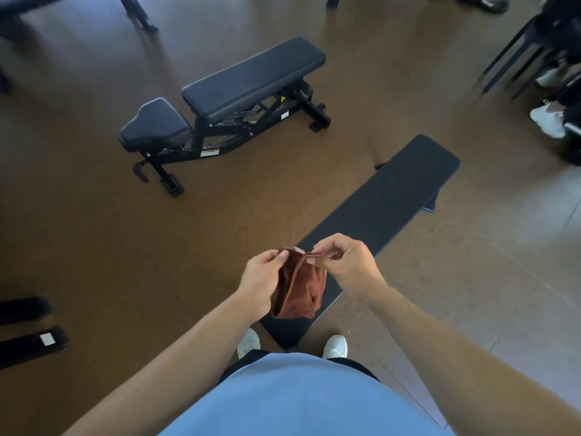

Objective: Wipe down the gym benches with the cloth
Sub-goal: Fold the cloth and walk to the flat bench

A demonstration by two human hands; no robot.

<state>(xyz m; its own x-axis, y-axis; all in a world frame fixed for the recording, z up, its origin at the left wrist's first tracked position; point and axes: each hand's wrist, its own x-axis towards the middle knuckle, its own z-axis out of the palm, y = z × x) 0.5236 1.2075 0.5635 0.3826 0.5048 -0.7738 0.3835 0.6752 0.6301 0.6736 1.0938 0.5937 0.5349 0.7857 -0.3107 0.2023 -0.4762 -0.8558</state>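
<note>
Brown gym floor, flat bench [386, 209] running away up-right beneath the fingers. Both hands, left [262, 278] and right [347, 262], pinch the cloth [300, 287] by its top edge; it hangs over the near end.

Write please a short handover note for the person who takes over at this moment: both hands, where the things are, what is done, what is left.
Left hand and right hand each pinch the top edge of the rust-brown terry cloth, which hangs between them above the near end of the flat black padded bench.
The adjustable black bench with separate seat pad stands further away on the left.
Done: cloth in hand; no wiping visible.
Left: wipe both benches.
</note>
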